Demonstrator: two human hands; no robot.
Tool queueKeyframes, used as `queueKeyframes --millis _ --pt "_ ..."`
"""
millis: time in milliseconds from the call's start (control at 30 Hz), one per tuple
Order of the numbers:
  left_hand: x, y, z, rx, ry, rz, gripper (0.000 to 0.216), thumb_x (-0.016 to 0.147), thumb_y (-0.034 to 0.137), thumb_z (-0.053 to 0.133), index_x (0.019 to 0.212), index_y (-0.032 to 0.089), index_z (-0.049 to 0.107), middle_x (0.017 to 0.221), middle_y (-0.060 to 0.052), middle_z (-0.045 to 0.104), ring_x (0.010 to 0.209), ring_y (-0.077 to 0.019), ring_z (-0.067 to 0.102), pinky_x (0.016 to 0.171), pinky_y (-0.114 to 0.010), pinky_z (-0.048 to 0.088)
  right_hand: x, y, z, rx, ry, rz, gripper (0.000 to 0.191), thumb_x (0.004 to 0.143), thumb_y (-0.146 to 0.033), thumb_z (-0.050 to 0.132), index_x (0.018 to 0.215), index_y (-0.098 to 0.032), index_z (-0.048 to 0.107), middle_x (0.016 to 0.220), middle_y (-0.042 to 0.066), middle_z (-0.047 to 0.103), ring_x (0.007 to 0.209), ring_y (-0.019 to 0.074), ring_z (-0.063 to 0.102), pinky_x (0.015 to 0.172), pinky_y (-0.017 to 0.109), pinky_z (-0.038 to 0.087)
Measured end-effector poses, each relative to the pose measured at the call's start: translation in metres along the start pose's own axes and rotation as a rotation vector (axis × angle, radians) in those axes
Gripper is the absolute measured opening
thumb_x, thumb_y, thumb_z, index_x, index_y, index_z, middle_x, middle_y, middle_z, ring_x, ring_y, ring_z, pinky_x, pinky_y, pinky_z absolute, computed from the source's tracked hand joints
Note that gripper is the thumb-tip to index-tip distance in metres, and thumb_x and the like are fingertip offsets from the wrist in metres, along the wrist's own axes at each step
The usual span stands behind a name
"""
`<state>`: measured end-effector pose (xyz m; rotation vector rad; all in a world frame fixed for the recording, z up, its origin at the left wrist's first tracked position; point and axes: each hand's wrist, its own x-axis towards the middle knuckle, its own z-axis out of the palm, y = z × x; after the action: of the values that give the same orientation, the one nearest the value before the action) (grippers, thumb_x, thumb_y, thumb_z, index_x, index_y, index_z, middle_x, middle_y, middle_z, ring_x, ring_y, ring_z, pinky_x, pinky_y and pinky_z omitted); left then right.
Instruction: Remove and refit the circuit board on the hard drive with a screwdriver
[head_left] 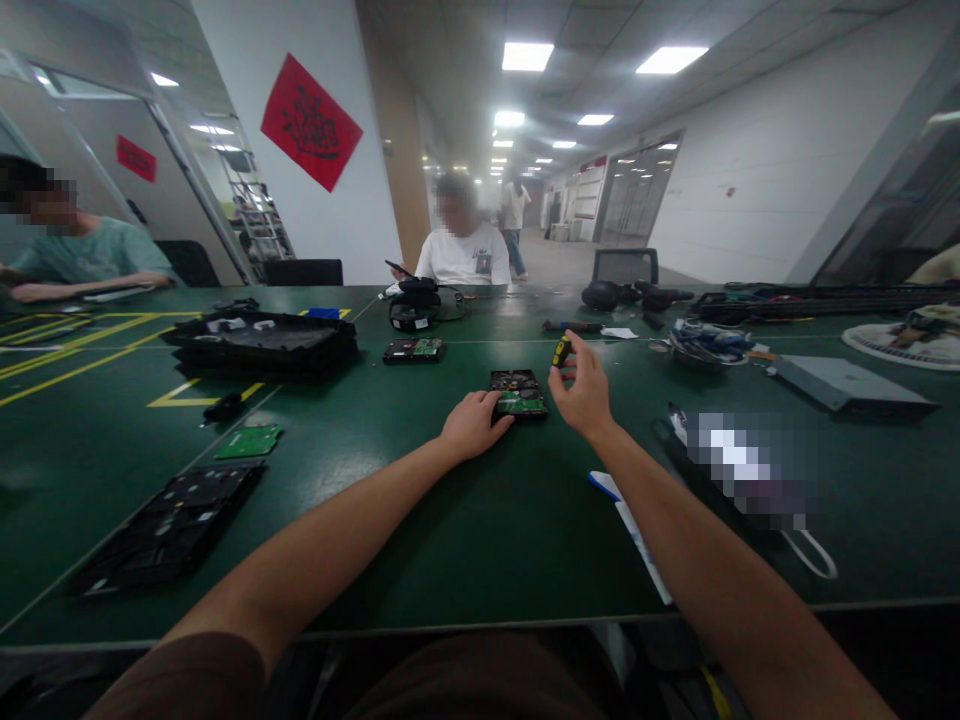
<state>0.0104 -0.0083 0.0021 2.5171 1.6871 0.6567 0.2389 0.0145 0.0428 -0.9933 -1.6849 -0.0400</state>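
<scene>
A hard drive (519,389) lies on the green table in front of me, its green circuit board showing along the near side. My left hand (477,424) grips it at the left edge, fingers on the side and thumb by the near corner. To the right of the drive, my right hand (582,388) is raised and closed around a screwdriver with a yellow and black handle (561,352). The screwdriver's shaft and tip cannot be made out. Farther back on the left rests a second drive (414,350) with a green board.
Black plastic trays (262,345) stand at the left, with a loose green circuit board (250,441) and a black plastic frame (176,525) nearer. At the right are a silver box (853,383) and a bundle of cables (705,345). Across the table sits a person (465,250).
</scene>
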Motion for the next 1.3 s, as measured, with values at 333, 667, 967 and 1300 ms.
queueKeyframes --millis 333,667,967,1300 --pt "-0.0006 0.0007 -0.0007 0.001 -0.002 0.001 0.057 0.098 0.052 0.058 0.145 0.02 0.054 0.135 -0.013 0.065 0.129 -0.0309 0.056 0.108 -0.042 0.047 0.0002 0.0028 0.0005 0.009 0.011 -0.003 0.063 0.092 -0.028 0.059 0.151 -0.026 0.04 0.131 0.015 0.058 0.09 0.0226 0.068 0.075 0.042 0.066" --pt "-0.0005 -0.0005 -0.0002 -0.009 0.002 0.01 0.057 0.099 0.053 0.056 0.144 0.019 0.054 0.134 -0.013 0.065 0.128 -0.0309 0.057 0.108 -0.041 0.048 -0.0001 0.0014 -0.0009 -0.021 0.029 -0.01 0.06 0.092 -0.029 0.061 0.149 -0.024 0.043 0.128 0.015 0.059 0.089 0.0238 0.068 0.078 0.045 0.065" --pt "-0.0007 -0.0009 -0.0006 -0.017 0.003 0.008 0.057 0.099 0.053 0.057 0.144 0.019 0.053 0.134 -0.014 0.064 0.129 -0.0307 0.056 0.107 -0.041 0.047 0.0004 0.0022 -0.0001 -0.009 0.018 -0.005 0.064 0.09 -0.027 0.061 0.151 -0.024 0.041 0.129 0.015 0.059 0.092 0.0245 0.068 0.076 0.044 0.066" --pt "0.0007 -0.002 0.0026 0.004 0.008 0.013 0.056 0.099 0.052 0.057 0.143 0.018 0.054 0.133 -0.014 0.065 0.128 -0.0309 0.057 0.108 -0.041 0.047 0.0006 0.0021 0.0005 -0.008 0.038 -0.018 0.062 0.09 -0.025 0.061 0.149 -0.023 0.042 0.127 0.015 0.06 0.091 0.0232 0.067 0.074 0.041 0.065"
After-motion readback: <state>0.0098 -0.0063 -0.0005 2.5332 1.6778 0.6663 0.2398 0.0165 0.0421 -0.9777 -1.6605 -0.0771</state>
